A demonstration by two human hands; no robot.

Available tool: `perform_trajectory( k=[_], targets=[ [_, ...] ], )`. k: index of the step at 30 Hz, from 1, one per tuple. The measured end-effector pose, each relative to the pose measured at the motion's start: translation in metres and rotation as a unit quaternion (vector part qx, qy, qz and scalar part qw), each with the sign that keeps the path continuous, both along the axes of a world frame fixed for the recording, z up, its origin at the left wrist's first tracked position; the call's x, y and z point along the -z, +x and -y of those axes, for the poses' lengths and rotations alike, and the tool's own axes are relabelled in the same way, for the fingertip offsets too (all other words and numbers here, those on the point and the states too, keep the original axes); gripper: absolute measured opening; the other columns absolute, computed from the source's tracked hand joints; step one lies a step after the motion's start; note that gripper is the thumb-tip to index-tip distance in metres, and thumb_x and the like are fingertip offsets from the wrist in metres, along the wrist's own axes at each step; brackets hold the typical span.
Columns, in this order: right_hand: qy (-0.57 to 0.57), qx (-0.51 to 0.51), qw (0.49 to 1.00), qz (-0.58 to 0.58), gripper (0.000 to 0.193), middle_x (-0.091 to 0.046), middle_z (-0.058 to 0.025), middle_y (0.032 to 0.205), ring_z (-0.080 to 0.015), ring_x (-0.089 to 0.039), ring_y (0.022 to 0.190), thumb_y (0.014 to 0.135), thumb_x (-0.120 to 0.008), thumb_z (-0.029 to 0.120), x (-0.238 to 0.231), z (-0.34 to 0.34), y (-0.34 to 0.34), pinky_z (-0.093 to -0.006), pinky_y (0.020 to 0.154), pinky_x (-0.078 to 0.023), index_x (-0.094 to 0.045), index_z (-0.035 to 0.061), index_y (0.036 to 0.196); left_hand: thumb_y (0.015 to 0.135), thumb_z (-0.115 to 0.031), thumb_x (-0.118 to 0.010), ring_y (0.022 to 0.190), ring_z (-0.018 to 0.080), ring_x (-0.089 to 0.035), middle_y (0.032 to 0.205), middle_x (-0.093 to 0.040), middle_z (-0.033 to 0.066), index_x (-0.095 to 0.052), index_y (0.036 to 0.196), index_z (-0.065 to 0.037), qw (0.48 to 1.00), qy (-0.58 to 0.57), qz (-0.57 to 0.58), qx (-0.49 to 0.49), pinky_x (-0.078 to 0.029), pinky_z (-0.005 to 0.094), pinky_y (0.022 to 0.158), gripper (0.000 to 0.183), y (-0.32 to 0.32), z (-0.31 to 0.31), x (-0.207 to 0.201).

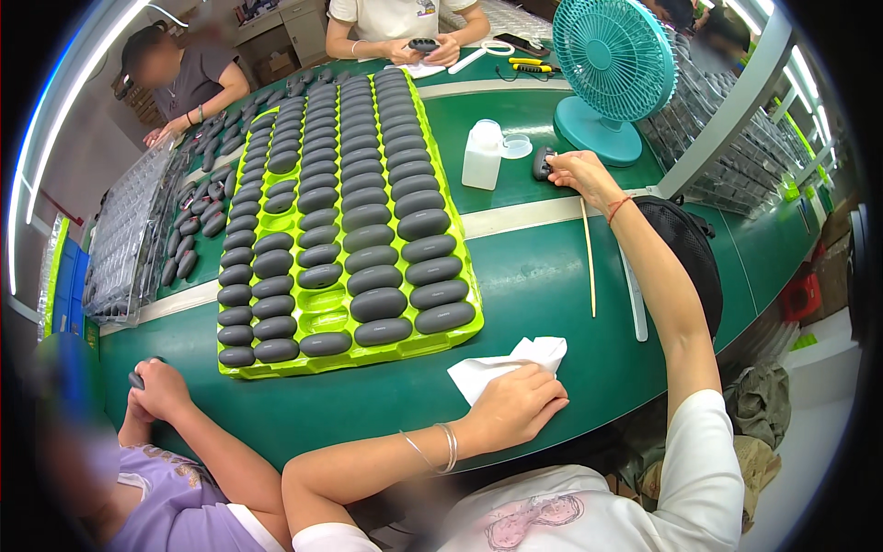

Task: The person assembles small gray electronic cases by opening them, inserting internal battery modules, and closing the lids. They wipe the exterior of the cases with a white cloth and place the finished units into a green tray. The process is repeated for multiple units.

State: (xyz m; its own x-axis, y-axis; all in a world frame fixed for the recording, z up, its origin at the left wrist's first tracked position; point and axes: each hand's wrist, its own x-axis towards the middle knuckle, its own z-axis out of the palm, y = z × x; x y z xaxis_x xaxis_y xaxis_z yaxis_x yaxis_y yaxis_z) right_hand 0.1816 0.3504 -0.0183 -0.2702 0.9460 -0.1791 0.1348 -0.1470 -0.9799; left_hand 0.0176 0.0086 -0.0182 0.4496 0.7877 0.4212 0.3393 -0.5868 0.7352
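Note:
My left hand (515, 407), with two thin bracelets at the wrist, is closed on a white cloth or wipe (492, 368) near the table's front edge. Its palm is turned down, so what may lie beneath it is hidden. Reaching far right with a red cord at the wrist, my right hand (581, 177) pinches a dark grey oval piece (543, 164) at the table, close to the teal fan's base. A lime-green tray (405, 351) on my left bears many rows of similar smooth grey oval pieces (379, 304), with a few bare slots.
A white squeeze bottle (483, 156) stands left of my right hand, the teal fan (612, 69) behind it. A wooden stick (589, 262), a metal strip (633, 293) and a black bag (682, 253) lie right. Co-workers sit left and across; one hand at left (161, 391) holds a grey piece.

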Motion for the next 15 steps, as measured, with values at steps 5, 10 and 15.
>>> perform_trajectory(
  k=[5,10,15],
  targets=[
    [0.06,0.088,0.994,0.013,0.038,-0.06,-0.0135,0.092,-0.0142,-0.063,0.071,0.087,-0.068,0.019,0.001,0.006,-0.009,-0.0235,0.062,-0.054,-0.054,-0.0095,0.109,0.083,-0.013,-0.067,0.074,0.0251,-0.056,0.073,-0.056,0.006,-0.062,0.082,-0.007,1.0,0.0,0.001,0.002,-0.046,0.0354,0.067,0.009,0.0,0.0,0.001],
    [0.142,0.158,0.97,0.115,0.044,-0.057,-0.0164,0.103,-0.0168,-0.064,0.069,0.086,-0.068,0.019,-0.001,0.014,-0.007,-0.0269,0.058,-0.054,-0.051,-0.0089,0.116,0.082,-0.013,-0.068,0.074,0.0249,-0.056,0.074,-0.057,0.0057,-0.063,0.083,-0.007,1.0,-0.005,-0.004,0.006,-0.046,0.0347,0.067,0.008,0.0,-0.001,-0.003],
    [0.231,0.109,0.957,0.141,0.034,-0.06,-0.0099,0.099,-0.014,-0.059,0.069,0.084,-0.068,0.018,-0.01,0.052,-0.002,-0.0284,0.063,-0.05,-0.058,-0.0029,0.108,0.082,-0.012,-0.069,0.073,0.0249,-0.056,0.075,-0.058,0.0056,-0.064,0.083,-0.007,1.0,-0.003,-0.012,0.007,-0.047,0.0342,0.066,0.007,-0.001,-0.001,-0.001]
  ],
)
